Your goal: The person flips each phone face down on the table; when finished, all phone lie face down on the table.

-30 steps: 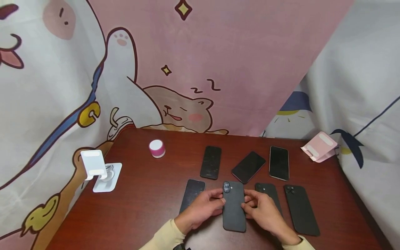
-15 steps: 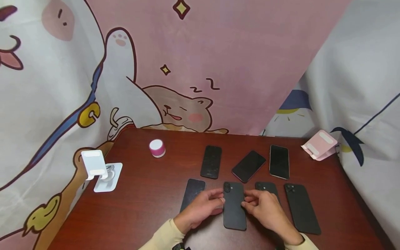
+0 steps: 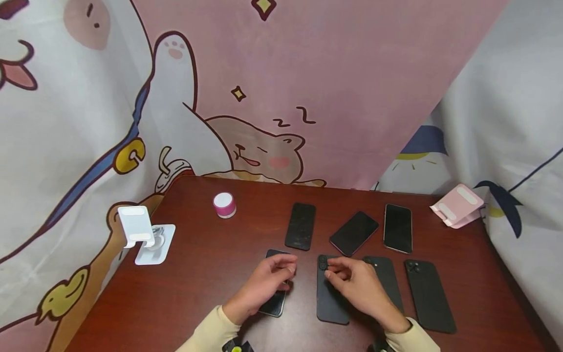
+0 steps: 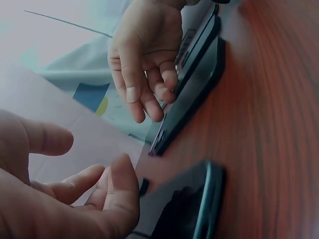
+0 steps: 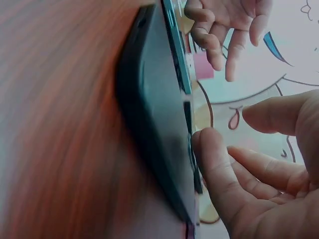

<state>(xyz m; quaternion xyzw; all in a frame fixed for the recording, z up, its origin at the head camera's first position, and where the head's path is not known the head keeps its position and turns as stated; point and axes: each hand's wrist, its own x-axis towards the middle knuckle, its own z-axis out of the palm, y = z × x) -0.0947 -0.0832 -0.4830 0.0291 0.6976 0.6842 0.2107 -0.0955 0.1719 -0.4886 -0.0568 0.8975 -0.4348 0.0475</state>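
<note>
My left hand (image 3: pixel 266 283) is over a smartphone (image 3: pixel 273 307) lying screen up, hiding much of it. In the left wrist view its thumb and fingers are spread apart, with nothing between them. My right hand (image 3: pixel 358 288) hovers at a dark smartphone (image 3: pixel 331 305) that lies back up, its fingertips close to the camera end. The right wrist view shows the right thumb and fingers (image 5: pixel 214 159) parted beside the phone's upper face (image 5: pixel 162 114). Two more dark phones, a middle one (image 3: pixel 387 278) and an outer one (image 3: pixel 428 296), lie back up to the right.
Behind, three smartphones lie screen up: a left one (image 3: pixel 301 226), a slanted one (image 3: pixel 354 233) and a right one (image 3: pixel 398 228). A pink-and-white round container (image 3: pixel 225 205) sits back left. A white phone stand (image 3: pixel 136 225) is far left, a pink phone stand (image 3: pixel 458 205) far right.
Both hands have let go of the back-up phone between them. The left hand moved left over the screen-up phone; the right moved slightly inward over the phone's upper end.
</note>
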